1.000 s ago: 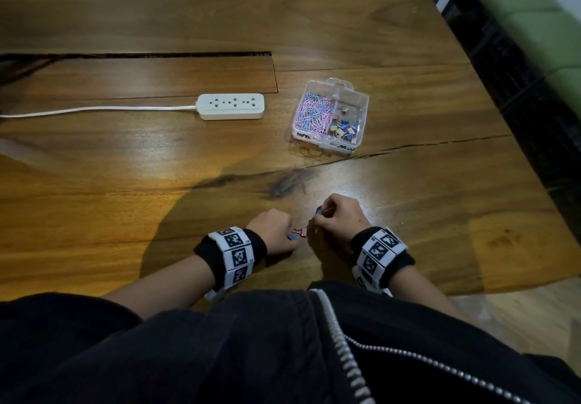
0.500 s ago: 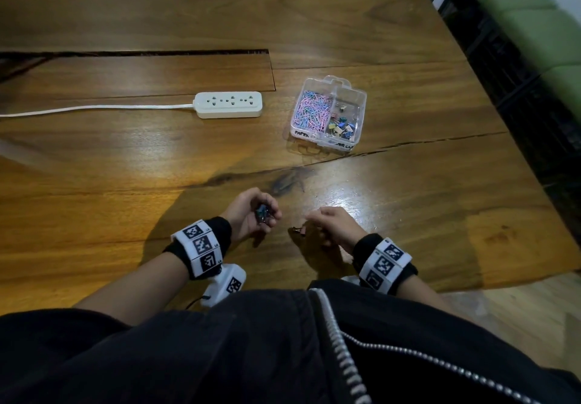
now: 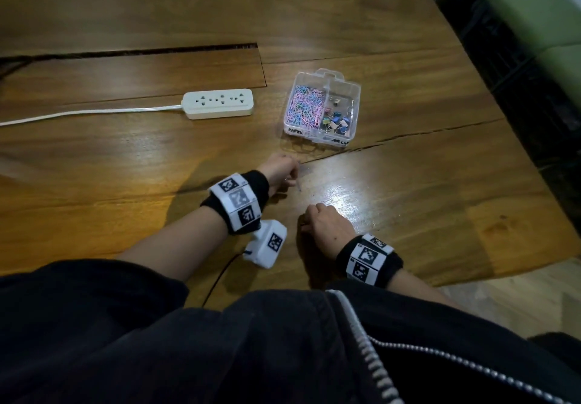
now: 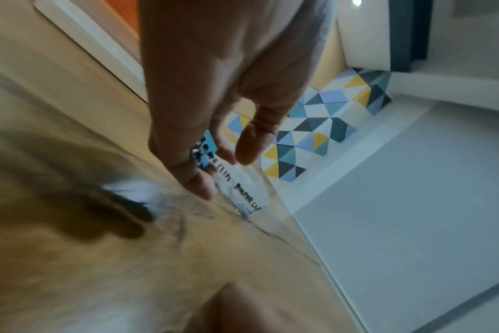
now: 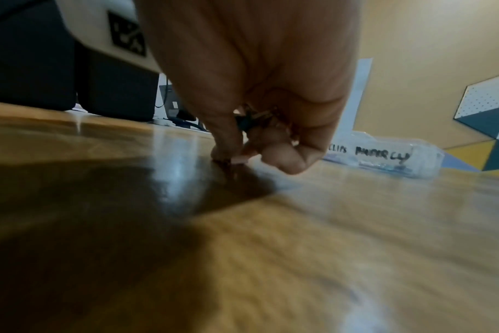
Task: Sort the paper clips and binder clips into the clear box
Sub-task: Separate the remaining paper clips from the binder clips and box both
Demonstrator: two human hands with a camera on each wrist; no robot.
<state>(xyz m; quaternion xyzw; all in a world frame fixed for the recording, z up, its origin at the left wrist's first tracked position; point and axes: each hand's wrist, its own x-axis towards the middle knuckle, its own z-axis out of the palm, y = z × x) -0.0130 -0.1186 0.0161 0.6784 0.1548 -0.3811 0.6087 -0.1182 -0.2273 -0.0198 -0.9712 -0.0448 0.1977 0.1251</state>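
Reaching toward the clear box [image 3: 323, 106], my left hand [image 3: 280, 172] hovers just short of its near wall with the fingers loosely curled; whether they pinch anything I cannot tell, though in the left wrist view something blue and dark shows behind them. My right hand [image 3: 323, 226] sits nearer to me than the box, fingers clenched around a small clump of dark clips [image 5: 252, 119], fingertips down on the wood.

One box, two compartments: the left one is heaped with pink and blue paper clips [image 3: 305, 106], too many to count; the right one has a scatter of coloured binder clips [image 3: 338, 121], most bunched at its near end. Black handwriting runs along the box's near wall.

One white power strip [image 3: 218, 103] lies left of the box, its cable trailing away leftward. The box stands on a glossy wooden table [image 3: 424, 183] with a long crack just in front of it. Beyond the box, a wall of coloured triangles [image 4: 322, 126]. Right of it, green cushions [image 3: 540, 17].
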